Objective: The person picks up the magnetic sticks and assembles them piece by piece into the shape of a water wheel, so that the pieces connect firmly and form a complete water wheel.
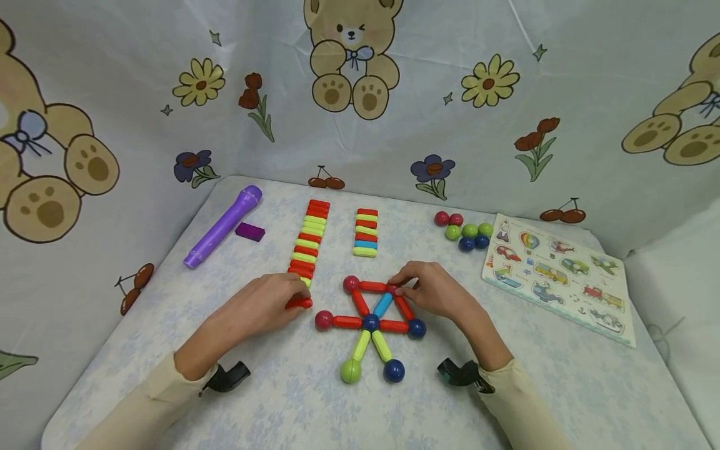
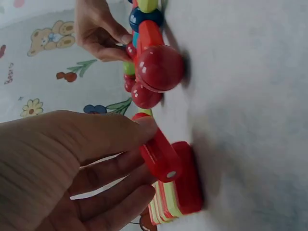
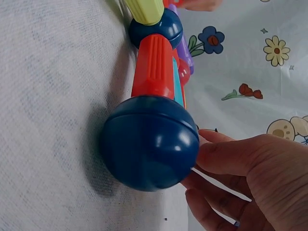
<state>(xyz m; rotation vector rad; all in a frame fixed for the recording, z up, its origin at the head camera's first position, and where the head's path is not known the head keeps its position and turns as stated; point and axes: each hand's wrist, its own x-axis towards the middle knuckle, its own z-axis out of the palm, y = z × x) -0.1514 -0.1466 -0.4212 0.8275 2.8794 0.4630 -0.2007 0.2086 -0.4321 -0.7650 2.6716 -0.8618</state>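
Red stick (image 2: 161, 159) pinched in left grip (image 2: 72, 168), beside stick row (image 1: 306, 247).

We see a white fabric backdrop printed with tan teddy bears, yellow daisies, purple flowers, red tulips and cherries (image 1: 484, 81) hanging behind and along both sides, creased where its panels meet. Below it stands a rounded table under a pale blue mottled cloth (image 1: 281, 400). The light looks soft and even, perhaps from overhead; we cannot make out its source.
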